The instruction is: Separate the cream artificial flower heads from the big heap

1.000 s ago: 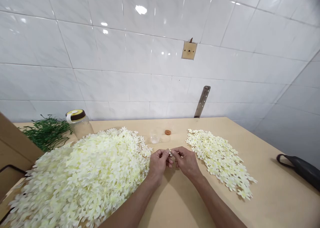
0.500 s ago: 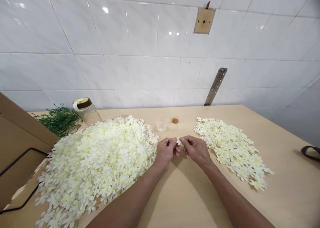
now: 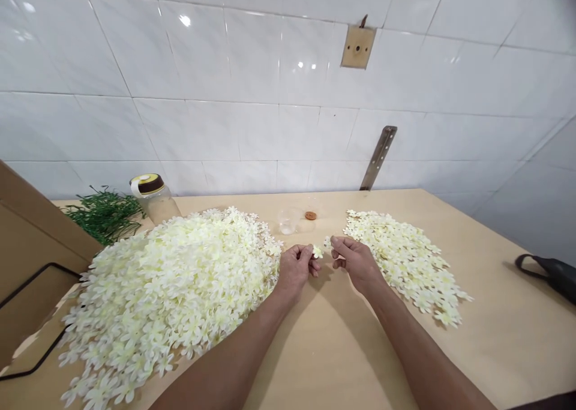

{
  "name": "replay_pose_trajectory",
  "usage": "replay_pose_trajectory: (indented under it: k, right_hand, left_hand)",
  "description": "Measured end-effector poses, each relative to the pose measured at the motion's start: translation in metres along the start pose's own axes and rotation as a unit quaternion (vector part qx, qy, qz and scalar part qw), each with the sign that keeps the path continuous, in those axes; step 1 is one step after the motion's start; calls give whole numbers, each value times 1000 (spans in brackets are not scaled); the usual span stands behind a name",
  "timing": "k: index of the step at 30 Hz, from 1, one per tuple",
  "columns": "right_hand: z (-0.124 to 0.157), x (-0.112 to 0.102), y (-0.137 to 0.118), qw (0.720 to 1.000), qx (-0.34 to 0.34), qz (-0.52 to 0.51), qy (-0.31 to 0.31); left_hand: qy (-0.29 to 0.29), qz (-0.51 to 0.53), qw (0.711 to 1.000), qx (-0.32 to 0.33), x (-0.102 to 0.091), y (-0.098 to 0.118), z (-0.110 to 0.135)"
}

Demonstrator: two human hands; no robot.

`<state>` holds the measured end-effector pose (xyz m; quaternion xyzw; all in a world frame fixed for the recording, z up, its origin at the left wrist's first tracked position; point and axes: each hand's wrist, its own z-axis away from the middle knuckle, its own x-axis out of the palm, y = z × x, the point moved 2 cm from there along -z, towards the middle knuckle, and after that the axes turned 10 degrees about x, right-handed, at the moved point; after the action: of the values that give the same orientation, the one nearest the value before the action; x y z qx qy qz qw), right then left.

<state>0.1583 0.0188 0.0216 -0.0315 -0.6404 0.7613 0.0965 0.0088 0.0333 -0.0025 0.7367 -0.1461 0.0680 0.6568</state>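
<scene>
My left hand is closed, pinching a pale yellow-white artificial flower between thumb and forefinger. A short gap to the right, my right hand pinches another small artificial flower at its fingertips. Both hands are held just above the table, between two lots of the same flowers. The large heaped pile of flowers lies left of my left hand. A thinner, spread-out layer of flowers lies beside my right hand.
Beyond my hands are a clear round dish and a brown oval piece. At the back left stand a bottle with a brown-yellow lid and green artificial sprigs. A cardboard box borders the left; a black strapped object lies right.
My hands have drawn apart, and the flower material between them now shows as two separate pieces, one in each hand. The view has turned slightly right.
</scene>
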Motion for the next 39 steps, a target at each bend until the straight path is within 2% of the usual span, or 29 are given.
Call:
replay_pose_trajectory:
  k: [4, 7, 10, 15, 21, 25, 33, 36, 39]
  right_hand:
    - [2, 1, -11, 1000, -3, -27, 7]
    - [2, 12, -26, 1000, -26, 0, 5]
    - [2, 33, -41, 998, -28, 36, -43]
    - [9, 65, -54, 991, 14, 38, -129]
    - [16, 80, -53, 982, 59, 48, -171]
    - [13, 86, -49, 982, 63, 62, -166]
    - [2, 95, -35, 985, 28, 95, -142]
    - [5, 100, -40, 983, -2, 140, -116]
    - [13, 105, -56, 973, -67, 195, -102]
  left_hand:
    - [-2, -26, 1000, 10, 2, -3, 1]
    - [-11, -41, 999, 19, 2, -3, 2]
    - [-17, -45, 999, 25, 2, 0, 5]
    - [-22, -17, 1000, 14, 4, 3, 7]
    - [-21, -32, 999, 2, 5, -10, 0]
    - [-26, -50, 998, -3, 7, -12, -3]
    - [9, -3, 1000, -23, 12, -12, -5]
    - [13, -7, 1000, -16, 10, -10, -4]
    - [-3, -14, 1000, -14, 7, -5, -2]
